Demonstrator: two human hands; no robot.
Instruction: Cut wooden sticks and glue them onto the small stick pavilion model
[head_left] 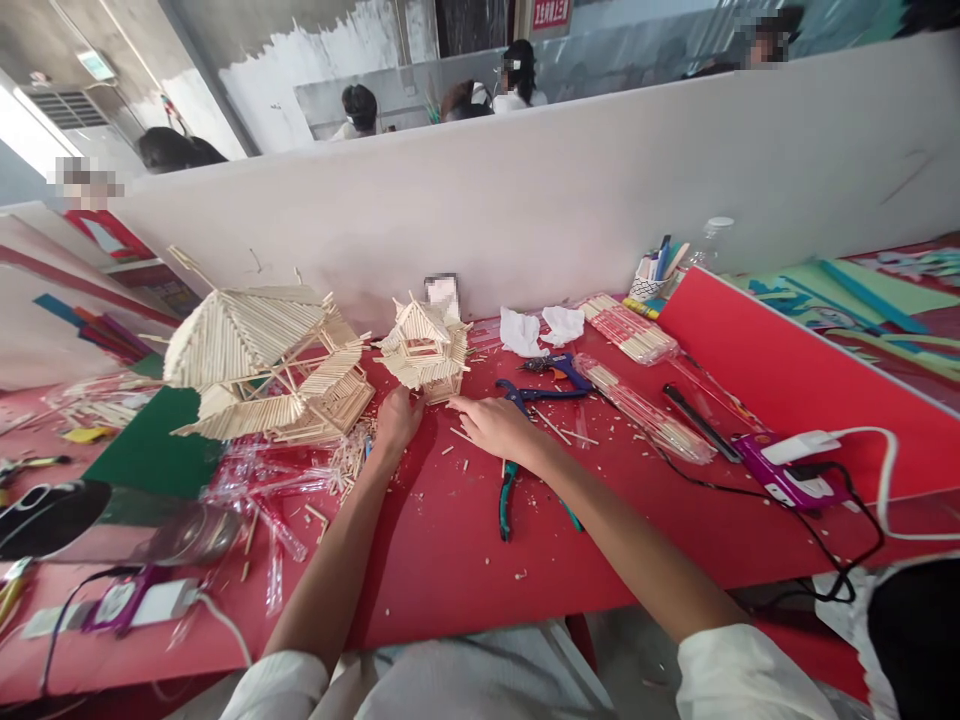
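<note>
A small pavilion model (426, 345) made of thin wooden sticks stands on the red table, in front of the partition. My left hand (397, 422) is closed at the lower left of its base, with the fingertips partly hidden. At the base's lower right, my right hand (491, 425) has its thumb and fingers brought together against the sticks. A larger stick pavilion (259, 350) with a wide sloping roof sits to the left. Just right of my right hand lie blue-handled pliers (555, 390). Green-handled pliers (508, 500) lie partly under my right forearm.
Bundles of sticks in plastic (630, 330) and a red board (795, 390) are on the right, near a purple power strip (795, 475). Plastic wrappers (262, 480) and stick scraps litter the left. A white partition (487, 200) borders the back; people sit beyond it.
</note>
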